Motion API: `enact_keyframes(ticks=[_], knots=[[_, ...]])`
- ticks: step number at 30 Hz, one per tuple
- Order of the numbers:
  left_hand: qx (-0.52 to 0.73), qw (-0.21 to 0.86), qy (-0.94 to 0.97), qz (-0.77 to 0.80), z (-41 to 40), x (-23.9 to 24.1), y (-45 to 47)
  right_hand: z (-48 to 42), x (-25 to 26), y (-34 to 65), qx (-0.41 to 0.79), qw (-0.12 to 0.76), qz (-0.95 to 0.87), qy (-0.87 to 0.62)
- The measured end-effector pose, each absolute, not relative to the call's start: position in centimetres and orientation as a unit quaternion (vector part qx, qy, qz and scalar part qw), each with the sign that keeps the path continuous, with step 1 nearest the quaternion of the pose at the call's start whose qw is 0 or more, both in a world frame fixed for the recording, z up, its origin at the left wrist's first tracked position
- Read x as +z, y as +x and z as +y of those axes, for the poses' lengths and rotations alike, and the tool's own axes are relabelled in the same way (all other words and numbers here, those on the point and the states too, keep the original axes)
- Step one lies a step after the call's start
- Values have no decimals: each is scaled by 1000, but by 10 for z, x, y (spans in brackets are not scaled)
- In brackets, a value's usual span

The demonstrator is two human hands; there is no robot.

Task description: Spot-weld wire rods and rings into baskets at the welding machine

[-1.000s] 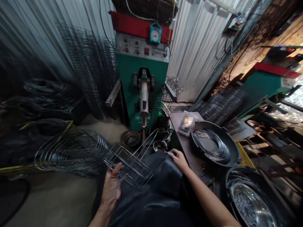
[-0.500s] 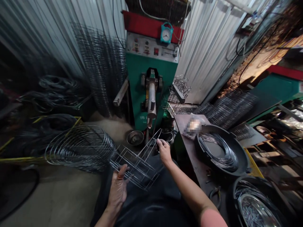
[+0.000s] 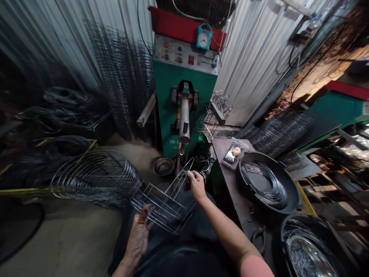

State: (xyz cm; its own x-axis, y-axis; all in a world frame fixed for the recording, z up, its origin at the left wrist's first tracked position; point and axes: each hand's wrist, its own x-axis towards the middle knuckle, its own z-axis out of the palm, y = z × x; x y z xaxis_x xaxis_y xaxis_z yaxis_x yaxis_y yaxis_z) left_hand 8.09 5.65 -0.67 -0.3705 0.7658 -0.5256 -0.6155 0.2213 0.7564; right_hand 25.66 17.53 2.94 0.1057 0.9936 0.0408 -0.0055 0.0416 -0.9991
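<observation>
Wire rack (image 3: 164, 206), an open welded frame of bright steel rods, is held in front of the person, over the lap, and tilted with its narrow end rising toward the machine base. Right hand (image 3: 196, 187) has moved off the dark apron (image 3: 178, 240) to that upper end, so both hands are now on the rack. Its fingers are curled closed and appear to grip a rod, though the exact hold is partly hidden. Left hand (image 3: 137, 239) is open, with fingers extended, and supports the rack's lower edge, the thumb against the rods; a reddish band shows on one finger. Green spot-welding machine (image 3: 184, 82) stands directly ahead, a steel bowl (image 3: 163, 166) on the floor at its foot. A stack of wire hoops (image 3: 98, 179) lies on the floor, left of the rack. To the right, the surface (image 3: 227, 184) carries a black pan (image 3: 291, 188) holding coiled wire and a partly blurred packet (image 3: 233, 154). Pliers (image 3: 258, 239) lie near the surface's front edge, close to a second pan (image 3: 305, 250) containing a steel dish of short wire pieces.
</observation>
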Motion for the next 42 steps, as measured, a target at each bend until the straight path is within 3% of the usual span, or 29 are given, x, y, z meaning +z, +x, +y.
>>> enact_keyframes(ticks=[6,11,17,27,42], knots=[[605,194,333,697,55,52,68,168,33,256,464,531,-478,-524],[435,134,639,620,97,84,106,163,38,251,473,538,-476,-511],[304,18,743,596,131,77,135,164,37,255,479,545,-473,-500],[191,-54,783,590,162,90,131,196,40,250,520,566,-431,-472],[138,-19,781,608,203,98,130,235,38,240,509,587,-423,-466]])
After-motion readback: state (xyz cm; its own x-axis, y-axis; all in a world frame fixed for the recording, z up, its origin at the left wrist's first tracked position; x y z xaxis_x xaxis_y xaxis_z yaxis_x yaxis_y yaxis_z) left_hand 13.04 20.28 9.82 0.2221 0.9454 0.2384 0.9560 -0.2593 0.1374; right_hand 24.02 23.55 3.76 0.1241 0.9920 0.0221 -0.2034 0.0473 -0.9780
